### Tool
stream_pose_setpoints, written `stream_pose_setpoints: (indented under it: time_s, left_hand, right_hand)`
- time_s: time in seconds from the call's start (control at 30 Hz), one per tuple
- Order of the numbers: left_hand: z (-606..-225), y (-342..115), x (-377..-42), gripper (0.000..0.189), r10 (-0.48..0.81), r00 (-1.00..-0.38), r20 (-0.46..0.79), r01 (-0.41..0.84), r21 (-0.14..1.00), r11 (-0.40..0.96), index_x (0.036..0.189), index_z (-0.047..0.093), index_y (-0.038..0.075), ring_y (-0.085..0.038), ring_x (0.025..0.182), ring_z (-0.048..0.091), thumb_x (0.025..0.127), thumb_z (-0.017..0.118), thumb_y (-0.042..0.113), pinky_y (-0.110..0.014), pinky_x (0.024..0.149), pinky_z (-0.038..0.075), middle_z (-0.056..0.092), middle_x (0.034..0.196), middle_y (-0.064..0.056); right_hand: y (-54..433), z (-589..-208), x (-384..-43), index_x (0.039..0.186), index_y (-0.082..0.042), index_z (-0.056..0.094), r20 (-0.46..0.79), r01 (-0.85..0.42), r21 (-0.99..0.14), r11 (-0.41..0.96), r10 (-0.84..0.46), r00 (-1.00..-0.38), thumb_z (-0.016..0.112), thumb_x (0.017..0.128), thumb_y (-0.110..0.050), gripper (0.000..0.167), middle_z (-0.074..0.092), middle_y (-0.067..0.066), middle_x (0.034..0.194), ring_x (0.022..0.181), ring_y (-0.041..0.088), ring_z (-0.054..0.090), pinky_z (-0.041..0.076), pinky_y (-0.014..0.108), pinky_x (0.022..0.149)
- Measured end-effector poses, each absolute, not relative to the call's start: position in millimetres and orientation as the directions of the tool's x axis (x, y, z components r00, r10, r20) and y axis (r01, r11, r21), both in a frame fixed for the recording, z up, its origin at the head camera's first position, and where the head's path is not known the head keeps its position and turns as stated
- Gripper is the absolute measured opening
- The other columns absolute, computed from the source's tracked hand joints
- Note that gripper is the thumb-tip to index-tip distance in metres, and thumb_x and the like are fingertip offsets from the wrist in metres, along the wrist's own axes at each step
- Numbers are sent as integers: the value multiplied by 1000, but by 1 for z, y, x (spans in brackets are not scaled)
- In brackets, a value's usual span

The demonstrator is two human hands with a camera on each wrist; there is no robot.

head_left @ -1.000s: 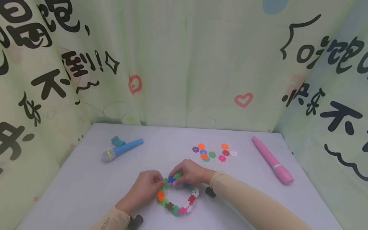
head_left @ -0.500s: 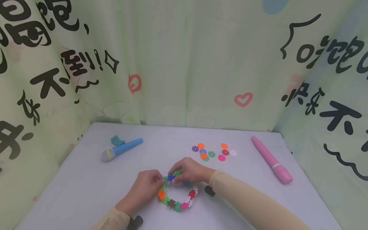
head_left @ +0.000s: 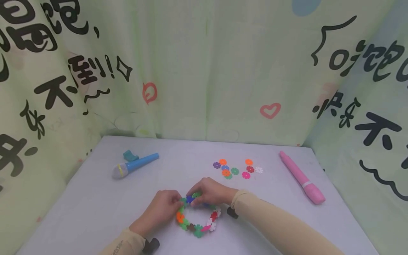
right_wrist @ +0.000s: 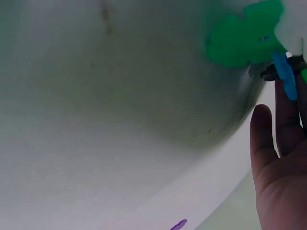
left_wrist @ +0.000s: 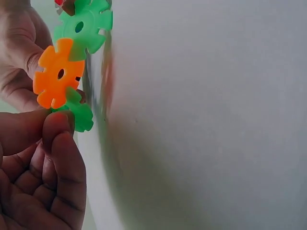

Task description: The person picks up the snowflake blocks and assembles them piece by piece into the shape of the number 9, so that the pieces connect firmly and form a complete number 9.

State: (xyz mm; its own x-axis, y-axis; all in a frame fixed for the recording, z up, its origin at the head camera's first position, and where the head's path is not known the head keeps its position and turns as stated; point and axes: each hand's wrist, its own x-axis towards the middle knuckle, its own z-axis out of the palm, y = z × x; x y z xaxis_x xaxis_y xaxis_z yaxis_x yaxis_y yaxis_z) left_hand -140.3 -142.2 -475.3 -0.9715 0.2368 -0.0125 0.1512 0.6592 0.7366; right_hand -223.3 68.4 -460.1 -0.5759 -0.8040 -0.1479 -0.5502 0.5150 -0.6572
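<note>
A ring of interlocked snowflake discs (head_left: 198, 232) in green, orange, brown, pink, white, red and blue is held over the near middle of the table. At its upper left, my left hand (head_left: 162, 209) pinches it between thumb and fingers. The left wrist view shows those fingertips on a green disc (left_wrist: 82, 117), linked to an orange disc (left_wrist: 60, 74). My right hand (head_left: 211, 191) grips the ring's top, by a dark blue disc (head_left: 190, 199), covering part of the chain. In the right wrist view, a green disc (right_wrist: 240, 40) hangs close to the camera beside a blue one (right_wrist: 285, 76).
Several loose snowflake discs (head_left: 226, 173) lie beyond the right hand. A blue toy microphone (head_left: 140, 163) and a small teal piece (head_left: 130, 156) are at the back left. On the right lies a pink microphone-shaped toy (head_left: 302, 179). Printed curtains (head_left: 207, 88) surround the table.
The ring's near side has swung slightly to the right and tilted a little. Both hands keep their hold in nearly the same place.
</note>
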Motion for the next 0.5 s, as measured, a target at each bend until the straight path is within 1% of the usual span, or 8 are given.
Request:
stream_pose_setpoints:
  time_s: [0.27, 0.4, 0.5]
  left_hand:
    - [-472, -137, -141, 8, 239, -971, 5, 175, 697, 696, 81, 70, 13, -10, 64, 53, 88, 75, 11, -28, 61, 47, 59, 68, 11]
    - [-472, -138, -140, 9, 217, -976, 18, 168, 696, 698, 80, 70, 14, -9, 64, 53, 86, 75, 11, -29, 62, 47, 59, 67, 11]
    - [-471, -140, -139, 7, 197, -980, 6, 144, 704, 696, 80, 71, 13, -10, 64, 54, 86, 75, 12, -30, 62, 48, 60, 66, 11]
  right_hand:
    - [68, -457, -223, 114, -18, 77, -134, -564, -658, 499, -815, -564, 84, 83, -19, 32, 72, -17, 102, 97, -3, 62, 50, 20, 85]
    - [67, -459, -225, 116, -18, 76, -128, -574, -655, 491, -821, -556, 83, 83, -20, 33, 71, -18, 104, 99, -3, 62, 50, 20, 86]
    - [68, -459, -225, 120, -19, 74, -130, -575, -648, 500, -816, -563, 83, 84, -23, 38, 70, -18, 109, 105, -1, 61, 49, 21, 88]
